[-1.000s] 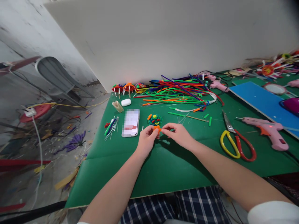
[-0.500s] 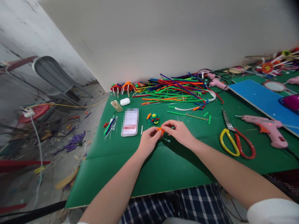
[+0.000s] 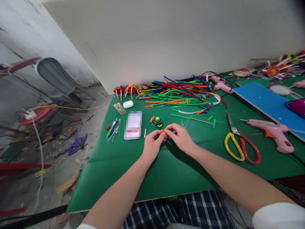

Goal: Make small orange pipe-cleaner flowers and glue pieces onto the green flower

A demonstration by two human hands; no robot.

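Between my two hands is a small piece of orange pipe cleaner [image 3: 163, 131], mostly covered by the fingers. My left hand [image 3: 153, 142] pinches it from the left, thumb against fingertips. From the right, my right hand [image 3: 179, 136] closes thumb and forefinger on it too. Just beyond the fingertips lies a round coiled green and blue pipe-cleaner piece [image 3: 157, 122] with a yellow centre and red and orange bits. To the left of that, a phone [image 3: 132, 125] rests flat beside a short white strip [image 3: 145, 133].
A heap of coloured pipe cleaners [image 3: 176, 92] runs along the wall. Scissors [image 3: 234, 140] and a pink glue gun [image 3: 274, 130] lie to the right, near a blue board [image 3: 259, 98]. Cut stems [image 3: 113, 129], a white case [image 3: 128, 104] and a beige holder [image 3: 119, 108] are at left.
My hands stay together at nearly the same spot. The fingers have shifted slightly around the orange pipe cleaner, and less of it shows now.
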